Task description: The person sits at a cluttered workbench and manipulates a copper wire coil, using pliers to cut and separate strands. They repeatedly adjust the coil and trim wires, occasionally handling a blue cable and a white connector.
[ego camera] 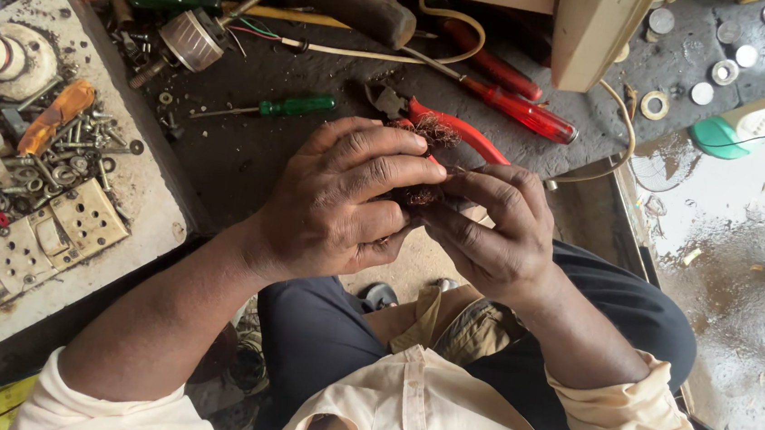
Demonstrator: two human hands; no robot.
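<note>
Copper wire (424,194), a frayed reddish tuft, sits pinched between our two hands just above our lap, held close where we can see the strands. Our left hand (338,204) curls around it from the side, fingers folded over and thumb pressing in; our right hand (491,225) meets it fingertip to fingertip, nipping the wire's other end, so both hands are pressed together on the tuft. What else may lie inside the left fist we cannot tell.

Just beyond the knuckles lie red-handled pliers (449,125) on the dark bench (242,154), jaws pointing left, with another wisp of copper caught on them, near enough to grab. A green screwdriver (286,107) rests to their left, and red screwdrivers (518,107) lie farther back beside a cream cable (386,55). On the left, a pale slab (143,192) carries screws, nuts and a switch plate (44,234), kept together as a parts heap. Far right, washers (655,104) dot the bench near a wet floor (742,271).
</note>
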